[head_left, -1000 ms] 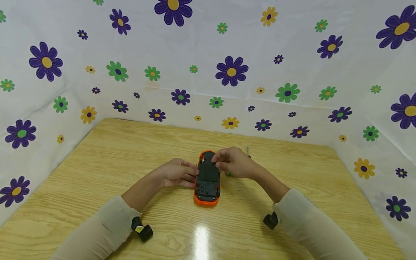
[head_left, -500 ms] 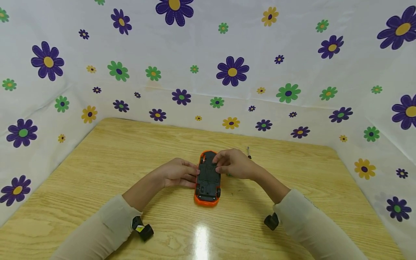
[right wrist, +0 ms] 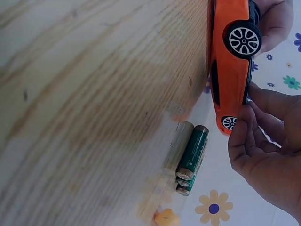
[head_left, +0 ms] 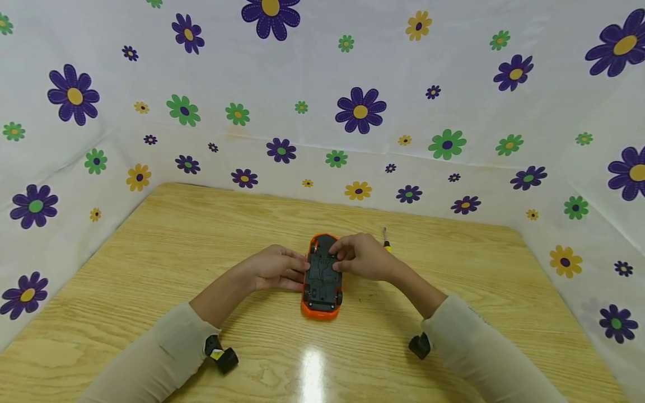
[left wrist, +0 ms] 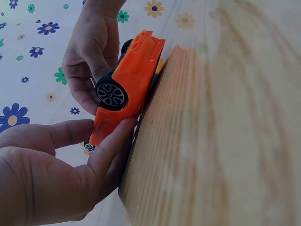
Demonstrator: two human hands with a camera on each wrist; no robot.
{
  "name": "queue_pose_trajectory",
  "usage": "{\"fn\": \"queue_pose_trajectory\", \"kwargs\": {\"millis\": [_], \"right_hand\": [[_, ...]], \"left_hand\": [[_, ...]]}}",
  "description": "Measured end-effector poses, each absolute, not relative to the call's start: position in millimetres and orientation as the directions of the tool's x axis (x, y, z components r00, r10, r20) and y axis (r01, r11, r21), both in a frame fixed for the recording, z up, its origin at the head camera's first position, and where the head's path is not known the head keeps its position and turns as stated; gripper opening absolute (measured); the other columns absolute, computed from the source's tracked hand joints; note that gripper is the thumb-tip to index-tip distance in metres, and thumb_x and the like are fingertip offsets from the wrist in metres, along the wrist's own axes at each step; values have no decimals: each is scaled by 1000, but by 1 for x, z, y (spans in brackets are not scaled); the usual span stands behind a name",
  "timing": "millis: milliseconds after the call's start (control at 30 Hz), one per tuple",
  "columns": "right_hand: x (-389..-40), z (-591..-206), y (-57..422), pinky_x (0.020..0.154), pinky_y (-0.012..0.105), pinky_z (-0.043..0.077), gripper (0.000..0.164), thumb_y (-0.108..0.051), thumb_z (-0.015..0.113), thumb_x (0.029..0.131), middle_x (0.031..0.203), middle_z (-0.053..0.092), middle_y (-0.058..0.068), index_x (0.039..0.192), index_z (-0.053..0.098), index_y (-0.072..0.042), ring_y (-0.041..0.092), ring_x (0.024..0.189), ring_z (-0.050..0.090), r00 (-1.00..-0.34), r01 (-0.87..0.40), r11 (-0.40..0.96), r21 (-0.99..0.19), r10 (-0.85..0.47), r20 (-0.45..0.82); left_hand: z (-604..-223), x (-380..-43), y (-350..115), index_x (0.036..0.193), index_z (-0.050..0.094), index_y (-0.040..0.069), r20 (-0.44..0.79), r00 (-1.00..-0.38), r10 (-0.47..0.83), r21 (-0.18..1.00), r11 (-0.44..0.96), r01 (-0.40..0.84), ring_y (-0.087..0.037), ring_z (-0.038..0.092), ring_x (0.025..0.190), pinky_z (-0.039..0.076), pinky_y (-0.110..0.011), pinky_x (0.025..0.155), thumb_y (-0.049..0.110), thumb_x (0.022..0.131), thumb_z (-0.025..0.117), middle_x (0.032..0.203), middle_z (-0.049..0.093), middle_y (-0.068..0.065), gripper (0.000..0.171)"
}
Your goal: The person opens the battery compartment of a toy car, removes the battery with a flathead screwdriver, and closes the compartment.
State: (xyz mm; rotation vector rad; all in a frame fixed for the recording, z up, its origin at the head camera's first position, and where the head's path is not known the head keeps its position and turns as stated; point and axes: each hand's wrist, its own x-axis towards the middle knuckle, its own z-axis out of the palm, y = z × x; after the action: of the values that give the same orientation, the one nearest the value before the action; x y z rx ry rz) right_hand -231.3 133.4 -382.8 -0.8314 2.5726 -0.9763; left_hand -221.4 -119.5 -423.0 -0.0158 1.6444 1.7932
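An orange toy car [head_left: 321, 314] lies upside down on the wooden table, its black underside up. My left hand [head_left: 277, 269] pinches its left flank; in the left wrist view the left thumb is at the underside edge, and a finger lies along the orange side [left wrist: 136, 61]. From the right, my right hand [head_left: 365, 257] has thumb and fingers bent at the car's edge, fingertips over the black base. The right wrist view shows these right fingers [right wrist: 247, 127] curled against the car beside a wheel [right wrist: 229, 123]. What lies under the fingertips is hidden.
Several green batteries [right wrist: 192, 153] lie together beside the car in the right wrist view. A screwdriver [head_left: 386, 239] with a black and yellow handle lies partly behind my right hand. Flower-patterned white cloth [head_left: 302, 73] walls the table's back and sides.
My right hand has shifted slightly downward, showing more of the screwdriver and hiding the green batteries in the head view. The base's middle panel now shows raised lines. My left hand stays put.
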Motion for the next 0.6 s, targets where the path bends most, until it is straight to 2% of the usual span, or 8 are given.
{"fn": "queue_pose_trajectory", "kwargs": {"millis": [300, 600], "right_hand": [[-226, -386, 131, 71, 27, 58, 26, -15, 82, 90, 91, 69, 0, 111, 73, -3, 11, 80, 64, -832, -432, 655, -620, -555, -6], [-219, -387, 128, 63, 23, 55, 35, -19, 82, 90, 87, 67, 0, 116, 74, 3, 8, 71, 60, -807, -516, 671, -532, -588, 42]], "left_hand": [[-422, -221, -119, 141, 48, -11, -454, -758, 469, 868, 41, -495, -33, 68, 111, 60, -45, 94, 3, 104, 57, 126, 63, -28, 41], [-423, -221, -119, 141, 48, -12, -450, -758, 472, 870, 38, -492, -31, 69, 107, 60, -45, 93, 3, 104, 58, 124, 65, -27, 42]]}}
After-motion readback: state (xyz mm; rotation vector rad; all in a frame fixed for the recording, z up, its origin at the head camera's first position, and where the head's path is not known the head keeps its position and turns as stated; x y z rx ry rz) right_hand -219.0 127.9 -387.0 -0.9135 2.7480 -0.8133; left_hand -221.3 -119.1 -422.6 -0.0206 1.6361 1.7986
